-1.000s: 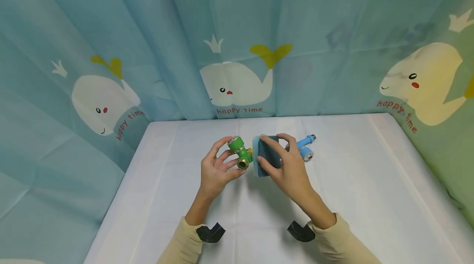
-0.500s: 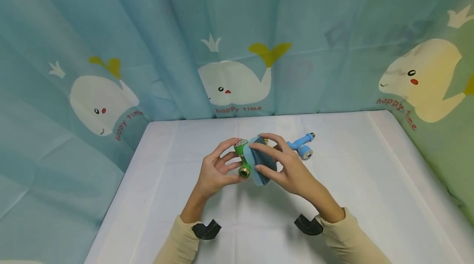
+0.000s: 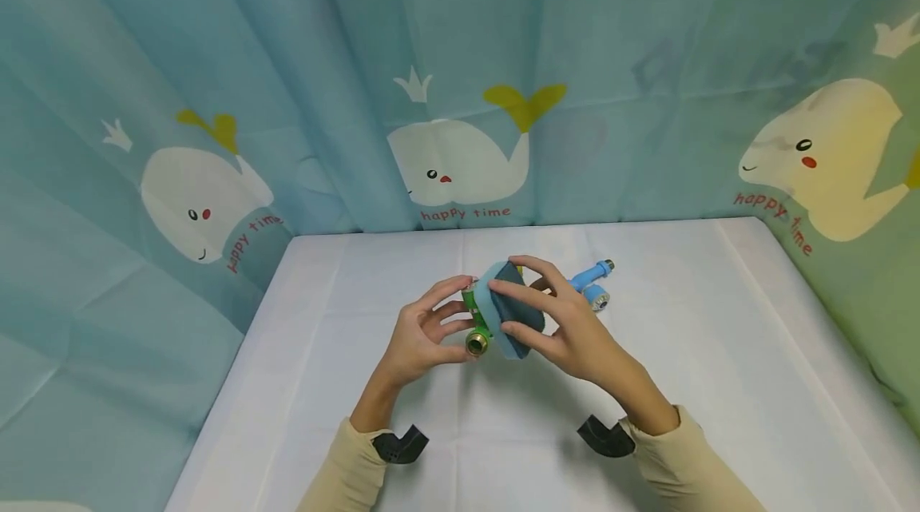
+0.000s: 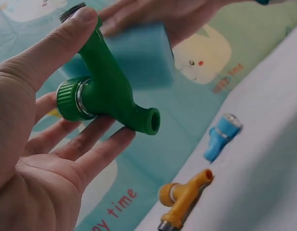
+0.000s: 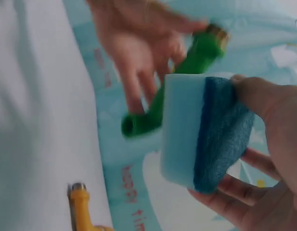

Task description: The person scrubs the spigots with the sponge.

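My left hand grips a green plastic tap between thumb and fingers, above the table. Its threaded end lies under the thumb, and the ribbed knob and open spout show in the left wrist view. A light blue sponge with a darker scouring layer is pinched between the thumb and fingers of my right hand. In the head view the sponge is tilted and covers the right part of the tap. Sponge and tap look to be in contact, though the meeting faces are hidden.
A blue tap lies on the white table, behind and right of my right hand. A yellow tap lies there too, mostly hidden by the right hand in the head view. A whale-print curtain surrounds the table.
The sponge has tilted and shifted over the green tap, hiding more of it. My left hand and the tap have moved slightly right and nearer to me. Both grips have stayed.
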`<state>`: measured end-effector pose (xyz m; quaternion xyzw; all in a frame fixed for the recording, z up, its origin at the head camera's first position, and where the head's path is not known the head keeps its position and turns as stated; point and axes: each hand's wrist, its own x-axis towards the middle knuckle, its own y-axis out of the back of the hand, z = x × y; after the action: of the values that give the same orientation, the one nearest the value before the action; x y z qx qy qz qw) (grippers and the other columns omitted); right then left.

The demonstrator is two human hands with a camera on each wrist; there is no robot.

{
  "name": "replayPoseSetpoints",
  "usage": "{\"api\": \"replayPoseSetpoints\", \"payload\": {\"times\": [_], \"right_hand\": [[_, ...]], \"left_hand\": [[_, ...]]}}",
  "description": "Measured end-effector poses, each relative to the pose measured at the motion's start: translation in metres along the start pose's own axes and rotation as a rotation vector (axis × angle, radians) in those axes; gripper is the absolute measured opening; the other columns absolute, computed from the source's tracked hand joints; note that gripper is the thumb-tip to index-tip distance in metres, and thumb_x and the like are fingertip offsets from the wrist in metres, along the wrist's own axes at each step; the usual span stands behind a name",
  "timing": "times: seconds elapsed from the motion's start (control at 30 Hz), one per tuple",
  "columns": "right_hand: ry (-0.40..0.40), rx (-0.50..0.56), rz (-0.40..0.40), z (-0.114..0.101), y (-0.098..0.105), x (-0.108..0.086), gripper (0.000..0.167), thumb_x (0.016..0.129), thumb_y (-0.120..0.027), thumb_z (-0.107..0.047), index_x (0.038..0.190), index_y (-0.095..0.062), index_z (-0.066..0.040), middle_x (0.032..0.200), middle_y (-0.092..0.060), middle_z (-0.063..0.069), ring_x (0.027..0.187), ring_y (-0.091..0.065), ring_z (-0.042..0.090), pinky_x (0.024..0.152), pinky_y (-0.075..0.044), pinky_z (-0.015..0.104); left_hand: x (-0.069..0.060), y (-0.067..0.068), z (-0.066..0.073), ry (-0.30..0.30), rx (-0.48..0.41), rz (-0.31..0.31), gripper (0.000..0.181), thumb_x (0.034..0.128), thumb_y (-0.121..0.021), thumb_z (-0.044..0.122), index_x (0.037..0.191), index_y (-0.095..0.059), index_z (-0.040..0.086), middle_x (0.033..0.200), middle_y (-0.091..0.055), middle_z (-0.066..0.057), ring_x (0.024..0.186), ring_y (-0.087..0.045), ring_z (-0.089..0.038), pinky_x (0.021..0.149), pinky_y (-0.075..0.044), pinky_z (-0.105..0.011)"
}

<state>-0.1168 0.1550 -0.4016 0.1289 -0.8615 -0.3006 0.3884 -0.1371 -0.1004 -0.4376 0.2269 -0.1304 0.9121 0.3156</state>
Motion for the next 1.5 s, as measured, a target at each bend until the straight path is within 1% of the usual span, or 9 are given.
{"api": "replayPoseSetpoints", "payload": {"times": [0.13, 0.23, 0.5, 0.7, 0.83, 1.07, 1.23, 1.4, 1.5], "right_hand": [[0.046, -0.057, -0.064, 0.000, 0.000, -0.005, 0.056, 0.089, -0.082, -0.018, 0.141, -0.064, -0.025, 0.159, -0.037, 0.013, 0.113, -0.059, 0.024, 0.070, -0.055, 0.032], [0.049, -0.150, -0.054, 0.002, 0.000, -0.009, 0.058, 0.086, -0.085, -0.017, 0.139, -0.066, -0.027, 0.159, -0.038, 0.012, 0.120, -0.057, 0.028, 0.072, -0.056, 0.036], [0.072, -0.158, -0.032, 0.003, -0.003, -0.011, 0.057, 0.085, -0.085, -0.013, 0.137, -0.067, -0.029, 0.159, -0.039, 0.013, 0.133, -0.049, 0.037, 0.086, -0.057, 0.049], [0.064, -0.186, -0.019, 0.003, -0.003, -0.012, 0.059, 0.083, -0.087, -0.014, 0.137, -0.067, -0.030, 0.158, -0.040, 0.013, 0.122, -0.055, 0.033, 0.080, -0.059, 0.046], [0.060, -0.206, -0.041, 0.004, -0.002, -0.009, 0.058, 0.086, -0.085, -0.017, 0.139, -0.066, -0.030, 0.158, -0.040, 0.013, 0.125, -0.054, 0.034, 0.080, -0.058, 0.045], [0.035, 0.018, -0.079, 0.000, 0.002, -0.006, 0.054, 0.089, -0.082, -0.016, 0.140, -0.065, -0.025, 0.158, -0.038, 0.015, 0.116, -0.056, 0.024, 0.071, -0.055, 0.030], [0.059, 0.001, -0.118, 0.004, 0.003, -0.008, 0.053, 0.089, -0.082, -0.014, 0.139, -0.066, -0.025, 0.159, -0.037, 0.013, 0.123, -0.055, 0.025, 0.082, -0.057, 0.035], [0.052, 0.106, -0.111, -0.002, 0.003, -0.008, 0.053, 0.090, -0.081, -0.012, 0.139, -0.066, -0.022, 0.160, -0.036, 0.012, 0.126, -0.054, 0.025, 0.085, -0.056, 0.035], [0.049, 0.084, -0.142, -0.002, 0.001, -0.009, 0.051, 0.091, -0.080, -0.015, 0.139, -0.066, -0.024, 0.159, -0.037, 0.014, 0.123, -0.054, 0.025, 0.084, -0.057, 0.035]], "left_hand": [[0.001, 0.002, 0.001, -0.006, 0.005, 0.009, 0.091, 0.0782, -0.090, 0.008, 0.148, -0.037, -0.017, 0.154, -0.038, -0.025, 0.124, -0.058, -0.028, 0.099, -0.057, -0.045], [0.001, 0.004, 0.001, 0.000, -0.014, 0.030, 0.090, 0.0773, -0.090, 0.005, 0.147, -0.038, -0.017, 0.153, -0.040, -0.024, 0.123, -0.059, -0.028, 0.097, -0.057, -0.045], [0.002, 0.006, 0.002, 0.004, -0.010, 0.038, 0.091, 0.0762, -0.091, 0.005, 0.147, -0.038, -0.017, 0.153, -0.040, -0.024, 0.123, -0.059, -0.029, 0.097, -0.057, -0.046], [0.000, 0.005, 0.001, 0.012, -0.027, 0.048, 0.092, 0.0753, -0.091, 0.003, 0.147, -0.037, -0.017, 0.153, -0.041, -0.022, 0.123, -0.060, -0.028, 0.097, -0.057, -0.045], [0.002, 0.005, 0.001, 0.002, -0.019, 0.048, 0.092, 0.0752, -0.091, 0.003, 0.147, -0.038, -0.017, 0.153, -0.040, -0.023, 0.123, -0.059, -0.028, 0.098, -0.057, -0.046], [0.000, 0.008, -0.001, 0.007, 0.054, 0.046, 0.090, 0.0776, -0.091, 0.009, 0.148, -0.040, -0.014, 0.153, -0.039, -0.026, 0.124, -0.059, -0.029, 0.098, -0.057, -0.044], [-0.001, 0.008, -0.002, 0.022, 0.074, 0.025, 0.089, 0.0774, -0.091, 0.008, 0.149, -0.041, -0.012, 0.154, -0.037, -0.028, 0.124, -0.058, -0.029, 0.099, -0.056, -0.045], [0.000, 0.010, -0.001, 0.027, 0.100, 0.023, 0.089, 0.0779, -0.090, 0.010, 0.150, -0.042, -0.010, 0.155, -0.037, -0.027, 0.126, -0.057, -0.032, 0.101, -0.055, -0.046], [-0.001, 0.010, -0.002, 0.030, 0.136, 0.032, 0.088, 0.0777, -0.090, 0.010, 0.150, -0.043, -0.008, 0.156, -0.036, -0.026, 0.128, -0.055, -0.035, 0.102, -0.054, -0.046]]}}
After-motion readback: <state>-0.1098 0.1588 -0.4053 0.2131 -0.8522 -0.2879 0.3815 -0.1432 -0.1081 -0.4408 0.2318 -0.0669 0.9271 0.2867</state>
